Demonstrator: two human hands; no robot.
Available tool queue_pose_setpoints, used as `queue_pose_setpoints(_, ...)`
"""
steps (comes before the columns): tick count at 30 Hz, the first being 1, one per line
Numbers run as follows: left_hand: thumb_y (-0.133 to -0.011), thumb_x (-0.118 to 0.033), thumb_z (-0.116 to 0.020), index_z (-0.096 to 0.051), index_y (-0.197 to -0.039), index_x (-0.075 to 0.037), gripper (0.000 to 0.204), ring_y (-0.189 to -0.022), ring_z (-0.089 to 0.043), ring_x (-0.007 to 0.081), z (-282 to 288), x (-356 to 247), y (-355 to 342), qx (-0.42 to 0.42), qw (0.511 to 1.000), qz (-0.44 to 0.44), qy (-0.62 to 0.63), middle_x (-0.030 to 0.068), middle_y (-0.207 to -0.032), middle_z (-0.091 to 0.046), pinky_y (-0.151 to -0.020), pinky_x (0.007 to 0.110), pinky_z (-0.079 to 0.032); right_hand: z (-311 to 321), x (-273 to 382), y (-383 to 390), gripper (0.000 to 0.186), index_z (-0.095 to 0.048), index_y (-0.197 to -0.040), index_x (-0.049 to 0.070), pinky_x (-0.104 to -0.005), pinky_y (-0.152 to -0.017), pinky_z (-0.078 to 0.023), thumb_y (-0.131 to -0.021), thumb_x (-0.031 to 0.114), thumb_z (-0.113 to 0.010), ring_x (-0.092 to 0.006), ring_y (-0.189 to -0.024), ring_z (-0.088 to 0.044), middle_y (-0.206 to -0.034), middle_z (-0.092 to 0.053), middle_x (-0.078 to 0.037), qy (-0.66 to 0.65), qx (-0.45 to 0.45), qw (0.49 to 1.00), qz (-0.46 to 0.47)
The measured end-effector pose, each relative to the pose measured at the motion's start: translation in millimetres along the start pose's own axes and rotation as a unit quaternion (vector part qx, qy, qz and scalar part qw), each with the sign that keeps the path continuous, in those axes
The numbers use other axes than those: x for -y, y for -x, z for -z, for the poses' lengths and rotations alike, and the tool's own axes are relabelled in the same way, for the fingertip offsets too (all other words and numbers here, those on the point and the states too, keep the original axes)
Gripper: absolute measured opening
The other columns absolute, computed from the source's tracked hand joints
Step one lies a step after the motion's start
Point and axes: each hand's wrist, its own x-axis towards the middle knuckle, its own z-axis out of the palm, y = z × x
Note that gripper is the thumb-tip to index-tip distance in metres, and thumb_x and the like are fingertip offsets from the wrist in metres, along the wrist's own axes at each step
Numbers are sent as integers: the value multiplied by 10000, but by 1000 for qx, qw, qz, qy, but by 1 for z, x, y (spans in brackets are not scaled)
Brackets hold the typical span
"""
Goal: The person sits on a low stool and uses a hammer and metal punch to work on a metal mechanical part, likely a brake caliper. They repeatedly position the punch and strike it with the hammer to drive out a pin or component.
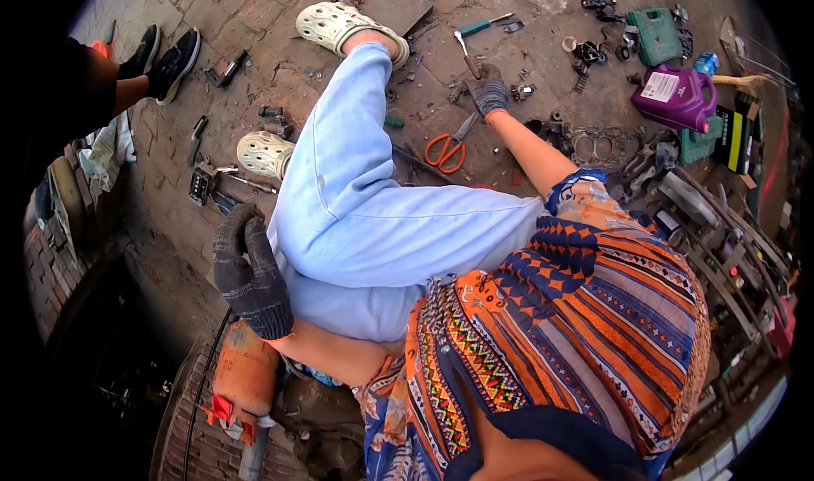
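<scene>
My right hand (490, 88), in a grey glove, grips a small tool with a pale shaft (465, 50) low over the paving. Just beyond lies a teal-handled screwdriver (475, 27). Orange-handled scissors (445, 153) rest below that hand, with small metal parts (521, 91) beside it. My left hand (250, 269), in a dark glove, is beside my bent leg with its fingers curled together; whatever they may hold is hidden.
A co-worker's shoes (174, 61) are upper left. An orange cylinder (242, 367) sits by my left forearm. At right are a purple jug (666, 95), a green case (651, 36) and scattered metal parts (593, 146). A grey square plate (398, 8) lies beyond my foot.
</scene>
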Motion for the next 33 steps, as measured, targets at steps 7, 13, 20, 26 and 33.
queue_pose_setpoints(7,-844,-34,-517,-578,-1008,17,183,-837,-557,150,-2,-6,-3,9,1000,-17,-9,93,-926,-609,-760,280,-455,-6,-52,84,508,-579,-986,51,-422,-802,-451,-647,417,-676,-338,-958,-560,-997,-590,-192,195,424,883,54)
queue_pose_setpoints(13,-824,-2,-530,-579,-993,23,178,-838,-567,157,7,-3,6,0,1000,13,2,93,-920,-610,-770,279,-451,-24,46,115,358,-573,-1053,54,-428,-743,-476,-769,272,-569,-316,-917,-597,-1004,-608,-165,297,493,805,144)
queue_pose_setpoints(20,-808,7,-548,-591,-952,24,152,-838,-585,156,-4,-14,-21,-66,991,57,97,103,-917,-618,-758,271,-460,-108,70,115,427,-574,-1064,63,-426,-759,-467,-758,360,-549,-326,-930,-587,-1008,-605,-175,221,473,829,198)
queue_pose_setpoints(26,-738,-18,-613,-611,-898,-12,160,-787,-598,253,13,-7,-8,-136,988,5,75,129,-862,-624,-717,331,-465,-90,63,109,466,-574,-1068,63,-423,-765,-464,-737,392,-557,-334,-928,-583,-1008,-602,-184,261,484,803,228)
queue_pose_setpoints(33,-741,-21,-615,-608,-886,-10,146,-791,-597,254,17,-7,-8,-139,986,14,87,126,-859,-623,-717,336,-466,-93,69,108,512,-574,-1072,63,-420,-773,-460,-713,429,-567,-343,-925,-579,-1007,-598,-194,274,487,795,236)
